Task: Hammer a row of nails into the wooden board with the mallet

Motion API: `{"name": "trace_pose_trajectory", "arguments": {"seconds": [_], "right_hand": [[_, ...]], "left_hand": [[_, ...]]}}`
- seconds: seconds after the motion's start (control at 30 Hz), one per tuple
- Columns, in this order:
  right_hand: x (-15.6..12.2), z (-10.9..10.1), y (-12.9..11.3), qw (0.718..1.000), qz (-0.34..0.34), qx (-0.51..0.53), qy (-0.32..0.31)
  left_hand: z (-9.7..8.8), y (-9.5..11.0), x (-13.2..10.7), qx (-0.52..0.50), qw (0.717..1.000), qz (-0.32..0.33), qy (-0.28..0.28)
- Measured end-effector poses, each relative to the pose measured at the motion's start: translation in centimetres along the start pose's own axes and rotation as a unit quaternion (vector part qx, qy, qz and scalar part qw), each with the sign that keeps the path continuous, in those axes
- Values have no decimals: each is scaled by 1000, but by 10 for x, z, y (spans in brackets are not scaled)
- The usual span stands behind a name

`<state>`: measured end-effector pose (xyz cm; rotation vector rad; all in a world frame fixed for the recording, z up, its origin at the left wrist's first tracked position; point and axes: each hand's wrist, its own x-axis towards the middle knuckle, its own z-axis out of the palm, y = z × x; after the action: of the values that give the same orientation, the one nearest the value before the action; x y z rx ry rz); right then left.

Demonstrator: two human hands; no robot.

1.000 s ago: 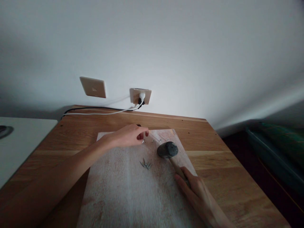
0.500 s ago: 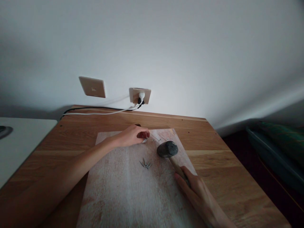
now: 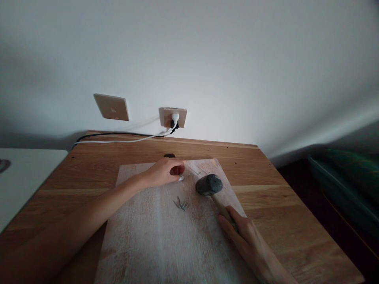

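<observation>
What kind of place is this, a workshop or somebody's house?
Probably a room at home: a wooden table stands against a white wall with a socket in use, and what look like cushions lie at the right.

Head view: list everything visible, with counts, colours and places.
Wall: one, white, at the back.
Table: one, brown, against the wall.
Board: one, whitish, on the table.
Mallet: one, black-headed, at the board's right.
Loose nails: several, silvery, clustered on the board.
Separate nails: at least three, silvery, near the board's far edge.
Wall plates: two, tan, on the wall.
Plugs: two, white and black, in the right wall plate.
Cables: two, white and black, along the table's back.
Unidentified object: one, dark, beyond the board.
Side surface: one, white, far left, bearing a grey item.
Cushion-like things: count unclear, dark green, far right.
Left hand: one, bare, over the board's far part; grip unclear.
Right hand: one, bare, around the mallet's handle.
</observation>
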<state>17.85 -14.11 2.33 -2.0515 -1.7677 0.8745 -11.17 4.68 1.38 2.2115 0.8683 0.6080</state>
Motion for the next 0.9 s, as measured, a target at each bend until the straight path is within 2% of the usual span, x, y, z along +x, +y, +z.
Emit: {"name": "trace_pose_trajectory", "arguments": {"seconds": [0.13,0.27,0.33,0.47,0.6,0.77,0.9], "right_hand": [[-1,-3,-10,1000,-12,11,5],[0,-3,-12,999,-24,7,-20],[0,-2,-10,999,-23,-1,-25],[-3,1,2,1000,5,-9,16],[-2,1,10,1000,19,-10,19],[-1,-6,-13,1000,-21,13,-16],[-3,-8,-31,997,-30,61,-24]], "left_hand": [[1,0,-2,-1,1000,17,13],[2,-1,-2,13,999,21,22],[4,-1,-3,23,999,21,32],[7,-3,-4,-12,999,8,49],[6,-3,-4,-24,999,7,41],[5,-6,-2,30,998,46,25],[5,-9,-2,12,998,58,26]]}}
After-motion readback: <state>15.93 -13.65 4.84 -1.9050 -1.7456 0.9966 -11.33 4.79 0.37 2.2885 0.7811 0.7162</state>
